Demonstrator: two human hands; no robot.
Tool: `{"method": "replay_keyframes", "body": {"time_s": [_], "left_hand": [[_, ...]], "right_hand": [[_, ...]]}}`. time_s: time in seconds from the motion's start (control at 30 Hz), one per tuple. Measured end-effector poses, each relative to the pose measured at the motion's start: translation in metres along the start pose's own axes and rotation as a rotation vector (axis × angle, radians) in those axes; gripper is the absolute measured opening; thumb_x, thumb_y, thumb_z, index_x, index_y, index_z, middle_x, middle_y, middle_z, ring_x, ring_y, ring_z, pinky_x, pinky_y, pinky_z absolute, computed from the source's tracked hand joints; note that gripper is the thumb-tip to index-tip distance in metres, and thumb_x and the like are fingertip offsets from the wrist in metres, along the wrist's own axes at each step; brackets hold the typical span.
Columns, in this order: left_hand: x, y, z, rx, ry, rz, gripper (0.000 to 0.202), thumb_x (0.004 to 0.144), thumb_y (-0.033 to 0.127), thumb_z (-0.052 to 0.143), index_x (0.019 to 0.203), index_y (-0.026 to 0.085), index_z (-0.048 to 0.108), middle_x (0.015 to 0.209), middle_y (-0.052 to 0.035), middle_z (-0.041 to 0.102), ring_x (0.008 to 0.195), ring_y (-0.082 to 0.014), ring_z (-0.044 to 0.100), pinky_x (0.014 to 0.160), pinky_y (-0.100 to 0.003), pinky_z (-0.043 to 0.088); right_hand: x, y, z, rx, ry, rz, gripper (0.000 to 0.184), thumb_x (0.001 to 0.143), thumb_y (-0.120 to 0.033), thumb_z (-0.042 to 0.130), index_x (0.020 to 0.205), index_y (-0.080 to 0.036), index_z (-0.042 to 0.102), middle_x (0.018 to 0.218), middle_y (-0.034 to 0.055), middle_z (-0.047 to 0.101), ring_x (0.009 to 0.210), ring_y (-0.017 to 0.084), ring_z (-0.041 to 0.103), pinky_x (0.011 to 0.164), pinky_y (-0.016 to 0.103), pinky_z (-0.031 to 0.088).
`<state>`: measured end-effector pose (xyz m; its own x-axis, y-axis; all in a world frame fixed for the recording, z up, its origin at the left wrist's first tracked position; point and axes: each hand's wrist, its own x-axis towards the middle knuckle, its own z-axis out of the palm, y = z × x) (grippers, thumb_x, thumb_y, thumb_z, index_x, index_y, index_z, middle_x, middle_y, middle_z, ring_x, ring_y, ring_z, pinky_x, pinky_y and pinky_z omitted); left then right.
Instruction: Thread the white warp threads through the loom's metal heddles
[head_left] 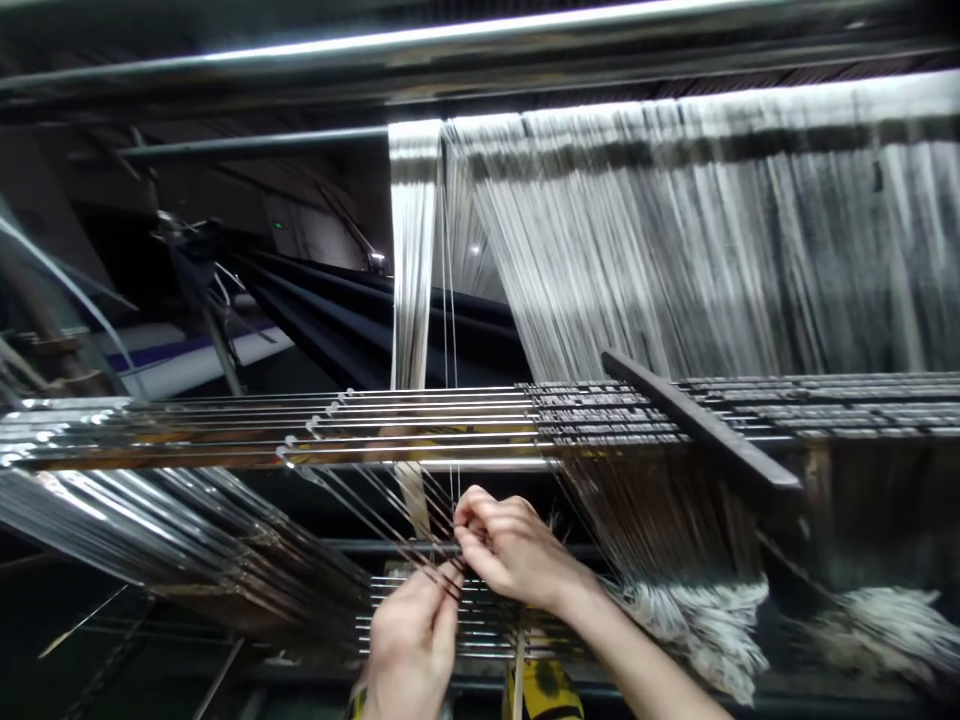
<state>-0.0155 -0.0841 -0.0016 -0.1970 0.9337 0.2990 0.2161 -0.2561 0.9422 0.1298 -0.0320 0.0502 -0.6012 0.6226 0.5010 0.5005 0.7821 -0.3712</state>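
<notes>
At the lower middle, my left hand [416,635] is closed, thumb and forefinger together. Several thin heddle wires [375,505] slant down from the rods to its fingertips. Just right of it, my right hand [517,550] pinches with curled fingers where two fine threads [448,300] come down. The exact grip between the fingertips is too small to see. Behind my hands hangs a flat band of pale yarn [412,260], passing down behind the rods.
Metal heddle rods [450,425] cross the loom. A wide sheet of pale warp threads [637,240] fills the right, with a dark flat bar [697,420] lying across the rods. Bunched yarn ends [697,630] hang below. More heddles [187,520] hang at left; dark cloth [337,310] stretches behind.
</notes>
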Motion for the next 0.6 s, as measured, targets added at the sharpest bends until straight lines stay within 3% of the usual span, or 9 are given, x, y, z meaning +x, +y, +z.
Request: {"method": "replay_keyframes", "body": {"time_s": [0.1, 0.17, 0.23, 0.37, 0.43, 0.47, 0.53, 0.6], "left_hand": [[0.002, -0.011, -0.003, -0.144, 0.016, -0.243, 0.046, 0.073, 0.045, 0.055, 0.107, 0.014, 0.057, 0.04, 0.0037, 0.054, 0.023, -0.0065, 0.037, 0.026, -0.015, 0.024], [0.003, -0.015, -0.001, -0.177, -0.059, -0.318, 0.045, 0.073, 0.048, 0.054, 0.099, 0.012, 0.058, 0.035, 0.0045, 0.05, 0.02, -0.0049, 0.032, 0.026, -0.014, 0.019], [0.0, -0.012, 0.002, -0.111, -0.074, -0.258, 0.037, 0.073, 0.047, 0.054, 0.085, 0.012, 0.061, 0.037, 0.0023, 0.052, 0.023, -0.0054, 0.035, 0.028, -0.015, 0.022], [-0.01, 0.008, 0.006, 0.165, 0.106, 0.1, 0.024, 0.079, 0.036, 0.049, 0.081, 0.019, 0.065, 0.048, -0.0004, 0.057, 0.04, -0.0118, 0.052, 0.045, -0.021, 0.041], [-0.014, 0.013, 0.003, 0.241, 0.034, 0.187, 0.02, 0.077, 0.033, 0.052, 0.077, 0.021, 0.068, 0.049, -0.0016, 0.059, 0.047, -0.0144, 0.055, 0.053, -0.022, 0.044], [-0.015, 0.013, 0.0, 0.241, -0.049, 0.159, 0.02, 0.077, 0.034, 0.053, 0.072, 0.021, 0.068, 0.046, -0.0017, 0.058, 0.045, -0.0145, 0.054, 0.051, -0.022, 0.044], [-0.013, 0.008, -0.006, 0.183, -0.219, -0.016, 0.027, 0.078, 0.038, 0.05, 0.066, 0.02, 0.066, 0.04, -0.0008, 0.055, 0.034, -0.0123, 0.046, 0.038, -0.021, 0.037], [-0.006, 0.001, -0.012, 0.126, -0.275, -0.132, 0.033, 0.081, 0.041, 0.045, 0.067, 0.019, 0.064, 0.039, -0.0001, 0.055, 0.028, -0.0094, 0.039, 0.032, -0.019, 0.03]], "right_hand": [[-0.008, 0.004, 0.002, 0.12, 0.078, -0.076, 0.016, 0.085, -0.013, 0.041, 0.094, -0.017, 0.054, 0.092, 0.0012, 0.064, 0.071, 0.011, 0.059, 0.067, 0.021, 0.038], [-0.012, 0.006, 0.004, 0.208, 0.129, -0.104, 0.018, 0.085, -0.013, 0.04, 0.093, -0.018, 0.055, 0.09, 0.0009, 0.064, 0.063, 0.01, 0.056, 0.059, 0.02, 0.037], [-0.013, 0.007, 0.005, 0.214, 0.128, -0.086, 0.017, 0.085, -0.014, 0.041, 0.093, -0.018, 0.056, 0.085, 0.0004, 0.064, 0.051, 0.008, 0.05, 0.053, 0.021, 0.035], [-0.002, 0.001, 0.0, 0.054, -0.008, -0.024, 0.012, 0.083, -0.016, 0.045, 0.088, -0.017, 0.056, 0.067, -0.0019, 0.06, 0.051, 0.01, 0.051, 0.057, 0.022, 0.035], [0.001, -0.004, -0.004, 0.037, -0.057, -0.004, 0.01, 0.081, -0.014, 0.046, 0.086, -0.017, 0.054, 0.064, -0.0027, 0.058, 0.053, 0.01, 0.052, 0.059, 0.022, 0.036], [0.0, -0.006, -0.006, 0.039, -0.068, 0.004, 0.009, 0.081, -0.014, 0.046, 0.086, -0.017, 0.053, 0.064, -0.0029, 0.057, 0.053, 0.01, 0.052, 0.06, 0.022, 0.037], [-0.006, -0.01, -0.008, 0.06, -0.061, 0.023, 0.01, 0.082, -0.015, 0.047, 0.089, -0.018, 0.054, 0.062, -0.0036, 0.055, 0.055, 0.011, 0.052, 0.061, 0.023, 0.037], [-0.014, -0.013, -0.009, 0.12, -0.001, 0.072, 0.017, 0.085, -0.017, 0.046, 0.1, -0.019, 0.053, 0.062, -0.0036, 0.055, 0.057, 0.012, 0.053, 0.061, 0.024, 0.038]]}}
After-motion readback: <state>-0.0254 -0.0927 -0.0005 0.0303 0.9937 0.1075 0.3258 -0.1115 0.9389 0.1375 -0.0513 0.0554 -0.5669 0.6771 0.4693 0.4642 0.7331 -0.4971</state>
